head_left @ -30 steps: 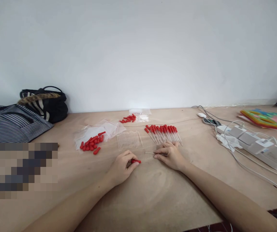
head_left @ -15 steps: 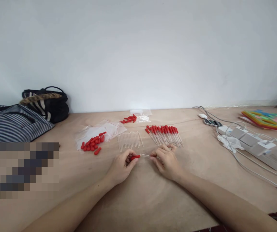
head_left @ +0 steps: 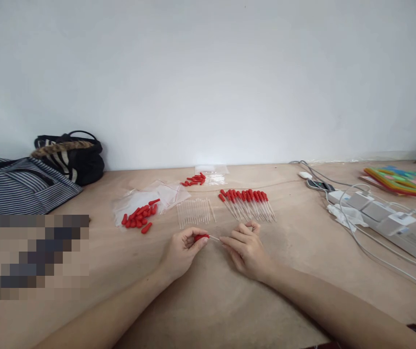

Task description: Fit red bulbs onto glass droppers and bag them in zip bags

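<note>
Pinched in my left hand (head_left: 184,249) is a red rubber dropper bulb (head_left: 202,237), its open end turned to the right. My right hand (head_left: 244,248) pinches a thin clear glass dropper tube (head_left: 214,238). The tube's left end meets the bulb's mouth; how deep it sits inside I cannot tell. Beyond my hands lies a row of bare glass tubes (head_left: 195,212). To its right is a row of droppers (head_left: 251,203) with red bulbs fitted. Loose red bulbs (head_left: 138,216) lie in a heap to the left, partly on clear plastic bags (head_left: 169,193).
Further back are more red bulbs (head_left: 195,179) and a clear bag of tubes (head_left: 215,177). A power strip (head_left: 392,228) with white cables and a phone (head_left: 319,186) lie at right, near colourful flat pieces (head_left: 396,182). A striped bag (head_left: 22,186) and a black bag (head_left: 84,157) stand left.
My right hand has shifted slightly left, and less of the glass tube shows between my hands. The tube now slants down to the right. The rows and heaps look unchanged.
</note>
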Available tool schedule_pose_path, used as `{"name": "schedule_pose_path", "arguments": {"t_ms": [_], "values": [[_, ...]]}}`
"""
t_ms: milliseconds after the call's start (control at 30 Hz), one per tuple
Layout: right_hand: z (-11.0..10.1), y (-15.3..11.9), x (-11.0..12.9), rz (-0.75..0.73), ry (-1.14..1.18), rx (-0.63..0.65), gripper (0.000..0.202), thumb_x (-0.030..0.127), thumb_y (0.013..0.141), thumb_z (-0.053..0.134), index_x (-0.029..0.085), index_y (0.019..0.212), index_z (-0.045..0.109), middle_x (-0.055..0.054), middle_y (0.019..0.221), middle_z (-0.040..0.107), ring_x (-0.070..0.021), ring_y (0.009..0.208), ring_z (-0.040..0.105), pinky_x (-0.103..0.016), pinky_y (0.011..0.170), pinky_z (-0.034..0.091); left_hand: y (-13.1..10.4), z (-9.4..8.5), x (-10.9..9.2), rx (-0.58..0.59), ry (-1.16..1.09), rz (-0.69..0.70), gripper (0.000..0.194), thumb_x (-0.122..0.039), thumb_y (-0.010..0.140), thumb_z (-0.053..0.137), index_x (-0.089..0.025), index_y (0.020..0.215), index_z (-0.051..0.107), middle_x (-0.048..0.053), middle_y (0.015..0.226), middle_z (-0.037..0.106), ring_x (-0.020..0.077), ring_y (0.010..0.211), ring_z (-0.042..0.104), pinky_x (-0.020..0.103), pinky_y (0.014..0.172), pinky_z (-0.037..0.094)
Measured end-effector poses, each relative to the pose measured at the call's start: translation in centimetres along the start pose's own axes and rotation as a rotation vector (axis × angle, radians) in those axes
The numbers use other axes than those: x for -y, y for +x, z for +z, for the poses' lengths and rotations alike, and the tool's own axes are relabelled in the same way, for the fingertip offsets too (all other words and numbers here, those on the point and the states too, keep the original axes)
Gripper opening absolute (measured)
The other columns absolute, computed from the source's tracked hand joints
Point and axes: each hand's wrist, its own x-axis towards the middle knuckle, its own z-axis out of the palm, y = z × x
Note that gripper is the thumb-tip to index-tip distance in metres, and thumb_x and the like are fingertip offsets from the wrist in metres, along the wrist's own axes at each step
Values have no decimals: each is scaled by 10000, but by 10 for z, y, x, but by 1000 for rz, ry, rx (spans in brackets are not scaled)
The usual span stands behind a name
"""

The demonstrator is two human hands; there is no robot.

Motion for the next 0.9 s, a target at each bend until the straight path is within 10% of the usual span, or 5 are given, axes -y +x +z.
{"name": "schedule_pose_path", "arguments": {"t_ms": [900], "values": [[-5,6,-3,-166,23,-62,249,60,762,399,173,826,611,-1,592,540,-146,686,418,-348,681,198,-6,8,3,62,-103,18,124,-226,621,664,-141,711,665,9,593,663,114,526,575,210,511,474]]}}
